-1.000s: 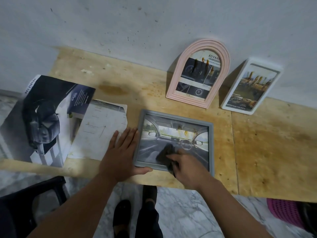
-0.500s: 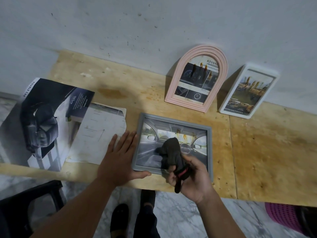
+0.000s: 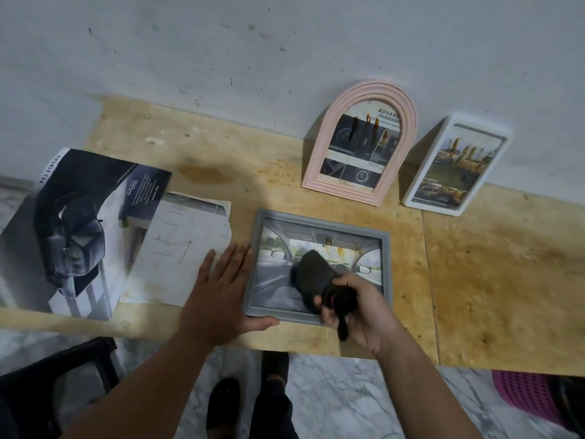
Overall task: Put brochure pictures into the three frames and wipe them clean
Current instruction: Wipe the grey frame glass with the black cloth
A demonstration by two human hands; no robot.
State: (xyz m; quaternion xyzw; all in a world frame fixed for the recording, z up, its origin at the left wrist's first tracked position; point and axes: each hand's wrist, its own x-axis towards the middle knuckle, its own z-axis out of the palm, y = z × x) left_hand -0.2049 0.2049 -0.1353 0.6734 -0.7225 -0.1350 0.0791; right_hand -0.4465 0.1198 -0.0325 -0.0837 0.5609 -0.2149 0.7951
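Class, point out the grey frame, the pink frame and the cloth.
grey frame (image 3: 319, 220), head view, top rail.
pink frame (image 3: 323, 144), head view, left side of arch.
cloth (image 3: 311, 270), head view, its dark bulk.

brochure (image 3: 79, 229): "DOUBLE CAB" | pink arched frame (image 3: 361, 144) picture: "ADVANC"

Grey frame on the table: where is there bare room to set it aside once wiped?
Widest bare wood lies right of the grey frame, below the white frame. A smaller patch sits between the brochure and the pink arched frame. Left is crowded: the loose page and left hand.
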